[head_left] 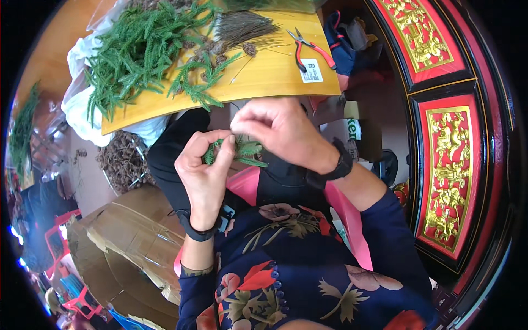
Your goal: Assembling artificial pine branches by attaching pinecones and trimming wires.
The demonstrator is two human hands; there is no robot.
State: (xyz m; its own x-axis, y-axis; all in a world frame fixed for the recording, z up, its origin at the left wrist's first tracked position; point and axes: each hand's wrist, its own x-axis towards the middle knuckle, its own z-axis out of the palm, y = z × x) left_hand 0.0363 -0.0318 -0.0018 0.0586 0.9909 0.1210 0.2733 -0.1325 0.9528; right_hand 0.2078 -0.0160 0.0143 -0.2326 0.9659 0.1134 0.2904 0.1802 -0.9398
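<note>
In front of my lap, my left hand (202, 168) pinches a green artificial pine sprig (250, 152) between thumb and forefinger. The sprig's needled tips stick out to the right below my right hand (289, 132). That hand is closed, its fingertips bent in close to the left thumb and forefinger; anything between them is too small or hidden to make out. Beyond both hands, a loose branch (201, 85) with small brown pine cones (249, 49) lies on the yellow tabletop (264, 77). Red-handled pliers (312, 49) lie slightly open at the right.
A heap of green sprigs (137, 49) covers the table's left side, beside a bundle of thin dark wires (245, 27). Below at left stand a basket of brown cones (124, 162) and an open cardboard box (132, 236). A red panel with gold carving (451, 170) rises at right.
</note>
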